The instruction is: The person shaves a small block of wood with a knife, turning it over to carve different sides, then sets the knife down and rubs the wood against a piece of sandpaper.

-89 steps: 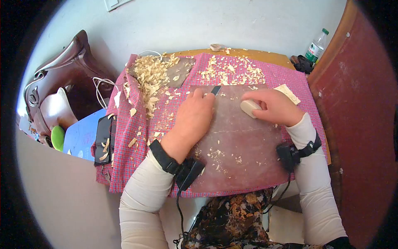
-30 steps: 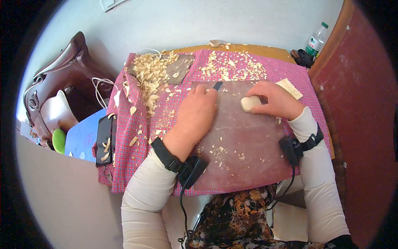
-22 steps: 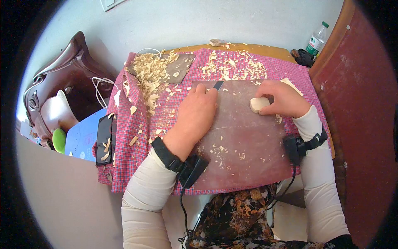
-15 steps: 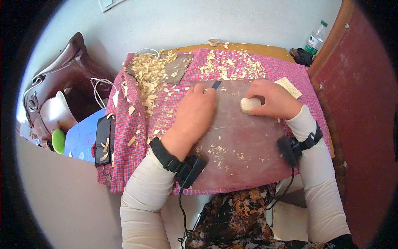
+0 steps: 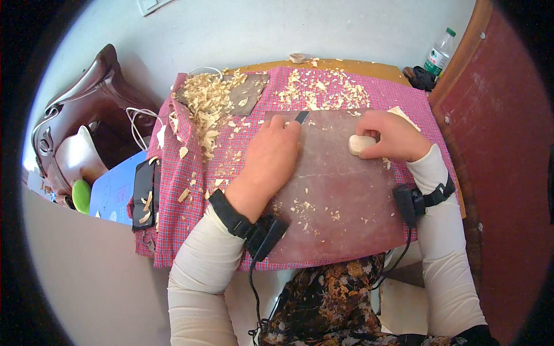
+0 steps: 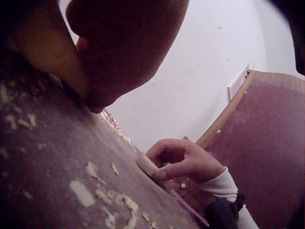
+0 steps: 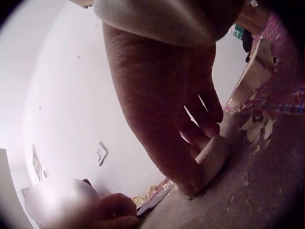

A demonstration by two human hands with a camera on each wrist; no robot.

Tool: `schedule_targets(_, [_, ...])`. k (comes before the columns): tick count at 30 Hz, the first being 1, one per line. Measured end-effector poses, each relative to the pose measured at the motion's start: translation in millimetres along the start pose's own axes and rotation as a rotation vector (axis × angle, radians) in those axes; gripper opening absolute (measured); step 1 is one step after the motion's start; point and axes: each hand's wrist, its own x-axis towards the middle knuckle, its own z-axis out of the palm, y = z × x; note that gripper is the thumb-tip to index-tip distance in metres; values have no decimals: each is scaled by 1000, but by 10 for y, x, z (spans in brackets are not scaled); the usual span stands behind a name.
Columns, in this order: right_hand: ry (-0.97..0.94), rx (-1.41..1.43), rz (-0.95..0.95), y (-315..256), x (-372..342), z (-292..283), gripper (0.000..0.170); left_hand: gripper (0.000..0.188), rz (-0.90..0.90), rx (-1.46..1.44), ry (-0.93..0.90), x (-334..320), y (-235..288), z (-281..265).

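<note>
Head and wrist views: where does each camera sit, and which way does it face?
Head: on the head, facing forward and down at the brown board; left hand, right hand, both sleeves show.
Left wrist: worn there, facing low across the board toward the right hand and red panel; left hand dark at top left.
Right wrist: worn there, facing the board and white wall; right hand large mid-picture, cuff above.
Wrist views share the right hand pinching the pale block.
</note>
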Motion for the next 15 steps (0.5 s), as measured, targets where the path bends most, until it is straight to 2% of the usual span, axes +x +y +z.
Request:
schedule_targets(2, [120,-81,-116,66,51,129,30,19,-2,9,1,8,2,-7])
schedule_targets(5, [177,-92,-219,17,108,197,30,20,-4,9,5,19,12,13])
schedule_targets(9, [100,-11,-123,34,10,40,31,20,-23,-3,-10,19,26,-5])
schedule_targets(11, [-37,-10,10,39,-7,-22,31,20,-14,5,6,16,5,21])
schedule_targets(12, [-36,-11,7,37,19,27,31,20,-5,14,19,14,-5,27])
schedule_targets(14, [158,-38,-194,34,87,187,30,20,-10,17,11,15,7,5])
schedule_targets(15, [157,-39,-193,24,96,199,30,19,-15,17,-1,15,15,7])
